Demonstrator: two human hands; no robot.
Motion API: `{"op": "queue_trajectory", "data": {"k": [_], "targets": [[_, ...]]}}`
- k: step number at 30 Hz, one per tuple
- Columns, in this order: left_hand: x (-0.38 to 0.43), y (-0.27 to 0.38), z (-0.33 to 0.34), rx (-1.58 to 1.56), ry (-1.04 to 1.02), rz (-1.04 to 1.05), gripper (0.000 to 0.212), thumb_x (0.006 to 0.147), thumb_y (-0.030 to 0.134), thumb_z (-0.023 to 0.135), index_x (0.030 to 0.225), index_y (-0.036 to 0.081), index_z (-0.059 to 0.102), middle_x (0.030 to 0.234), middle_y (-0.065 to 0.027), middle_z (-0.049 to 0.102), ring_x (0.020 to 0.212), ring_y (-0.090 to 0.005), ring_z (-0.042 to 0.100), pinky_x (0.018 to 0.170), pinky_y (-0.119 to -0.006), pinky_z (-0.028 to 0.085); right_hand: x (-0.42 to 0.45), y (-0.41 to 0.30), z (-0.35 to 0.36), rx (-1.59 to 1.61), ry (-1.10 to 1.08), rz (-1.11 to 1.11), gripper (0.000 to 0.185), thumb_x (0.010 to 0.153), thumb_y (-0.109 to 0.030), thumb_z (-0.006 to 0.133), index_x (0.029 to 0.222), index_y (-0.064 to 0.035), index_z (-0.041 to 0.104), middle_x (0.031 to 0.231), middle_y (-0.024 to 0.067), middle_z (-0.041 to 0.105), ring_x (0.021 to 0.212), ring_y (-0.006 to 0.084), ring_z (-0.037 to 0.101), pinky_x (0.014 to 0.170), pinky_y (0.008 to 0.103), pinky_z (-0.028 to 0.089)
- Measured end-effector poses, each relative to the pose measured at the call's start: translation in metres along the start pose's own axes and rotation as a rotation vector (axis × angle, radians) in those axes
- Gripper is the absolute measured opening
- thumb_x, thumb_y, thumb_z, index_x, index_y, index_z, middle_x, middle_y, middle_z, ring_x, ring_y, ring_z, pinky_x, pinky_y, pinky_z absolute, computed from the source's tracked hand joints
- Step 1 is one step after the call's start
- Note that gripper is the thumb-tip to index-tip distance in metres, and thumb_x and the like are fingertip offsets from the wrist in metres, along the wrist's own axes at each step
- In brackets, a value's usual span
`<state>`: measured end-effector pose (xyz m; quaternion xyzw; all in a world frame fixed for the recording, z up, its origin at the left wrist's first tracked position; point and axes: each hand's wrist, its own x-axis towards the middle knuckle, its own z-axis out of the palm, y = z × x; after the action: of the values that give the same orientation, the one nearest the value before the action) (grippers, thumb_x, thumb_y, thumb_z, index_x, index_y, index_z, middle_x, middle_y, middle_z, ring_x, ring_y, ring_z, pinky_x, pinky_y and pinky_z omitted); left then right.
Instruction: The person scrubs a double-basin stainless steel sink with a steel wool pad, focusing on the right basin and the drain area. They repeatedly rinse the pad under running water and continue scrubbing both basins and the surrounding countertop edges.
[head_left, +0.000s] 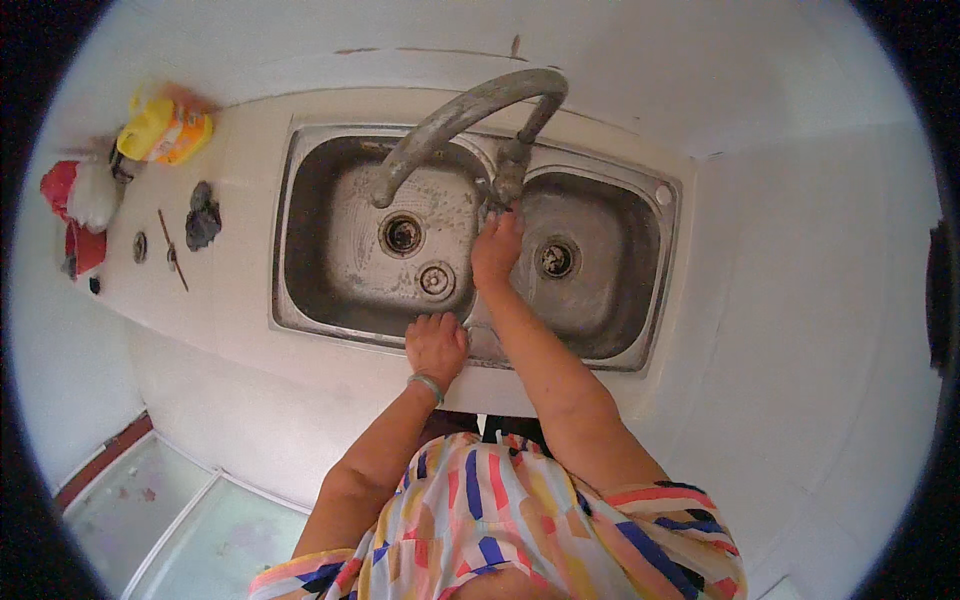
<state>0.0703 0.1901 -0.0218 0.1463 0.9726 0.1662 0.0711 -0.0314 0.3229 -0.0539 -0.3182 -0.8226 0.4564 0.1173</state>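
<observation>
A stained double-bowl stainless steel sink (281, 225) lies before me, with a grey gooseneck faucet (480, 105) arching over its left bowl. My right hand (497, 246) reaches to the base of the faucet, above the divider between the bowls; its fingertips touch dark material there, and the grip is partly hidden. My left hand (436, 346) rests on the front rim of the left bowl, fingers together and curled over the edge, a pale bracelet on its wrist. A round metal sink strainer (436, 280) lies in the left bowl beside the drain (402, 235). The right bowl has a dirty drain (557, 258).
On the counter (240, 225) to the left lie a dark grey rag or scourer (202, 217), a thin rod (172, 250) and a small ring (140, 247). Farther left stand a yellow jug (161, 135) and red and white packages (82, 195). Walls rise behind and at right.
</observation>
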Motion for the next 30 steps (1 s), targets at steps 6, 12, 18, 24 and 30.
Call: {"op": "queue_trajectory", "data": {"k": [6, 12, 18, 24, 30], "targets": [[-0.004, -0.007, 0.000, 0.028, -0.066, -0.030, 0.013, 0.080, 0.023, 0.060, 0.077, 0.010, 0.060, 0.081, -0.0112, 0.064, 0.081, -0.0326, 0.060, 0.072, -0.047, 0.044, -0.065, 0.033, -0.029, -0.023, -0.132, -0.219, 0.052, 0.095, -0.011, 0.054, 0.144, -0.0026, 0.041, 0.136, 0.0216, 0.051, 0.124, 0.0414, 0.048, 0.106, 0.0431, 0.037], [-0.005, -0.005, 0.003, 0.009, -0.010, -0.004, 0.013, 0.081, 0.022, 0.058, 0.078, 0.010, 0.060, 0.079, -0.0116, 0.063, 0.080, -0.0334, 0.058, 0.072, -0.048, 0.042, 0.020, 0.071, -0.076, 0.154, 0.159, 0.090, 0.056, 0.091, -0.018, 0.063, 0.141, -0.0033, 0.041, 0.132, 0.0221, 0.053, 0.121, 0.0362, 0.050, 0.106, 0.0433, 0.036], [-0.003, 0.001, -0.003, 0.024, -0.057, 0.025, 0.013, 0.082, 0.021, 0.056, 0.077, 0.009, 0.059, 0.080, -0.0117, 0.062, 0.082, -0.0336, 0.058, 0.072, -0.048, 0.042, 0.147, 0.073, -0.100, 0.188, 0.494, 0.095, 0.042, 0.091, -0.015, 0.064, 0.124, 0.0004, 0.044, 0.117, 0.0217, 0.055, 0.108, 0.0366, 0.055, 0.096, 0.0427, 0.042], [-0.005, -0.001, -0.003, 0.014, -0.076, -0.003, 0.013, 0.081, 0.021, 0.056, 0.077, 0.009, 0.059, 0.079, -0.0125, 0.062, 0.081, -0.0347, 0.058, 0.071, -0.049, 0.042, 0.158, 0.069, -0.057, 0.333, 0.496, 0.262, 0.045, 0.085, -0.005, 0.067, 0.122, -0.0007, 0.042, 0.121, 0.0216, 0.051, 0.112, 0.0359, 0.053, 0.094, 0.0442, 0.044], [0.000, -0.003, -0.003, 0.005, -0.096, 0.000, 0.013, 0.079, 0.021, 0.058, 0.077, 0.009, 0.058, 0.078, -0.0125, 0.062, 0.079, -0.0348, 0.058, 0.070, -0.049, 0.043, 0.120, 0.041, -0.019, 0.325, 0.363, 0.366, 0.044, 0.080, -0.002, 0.068, 0.117, -0.0020, 0.043, 0.119, 0.0201, 0.053, 0.109, 0.0320, 0.055, 0.081, 0.0444, 0.052]]}}
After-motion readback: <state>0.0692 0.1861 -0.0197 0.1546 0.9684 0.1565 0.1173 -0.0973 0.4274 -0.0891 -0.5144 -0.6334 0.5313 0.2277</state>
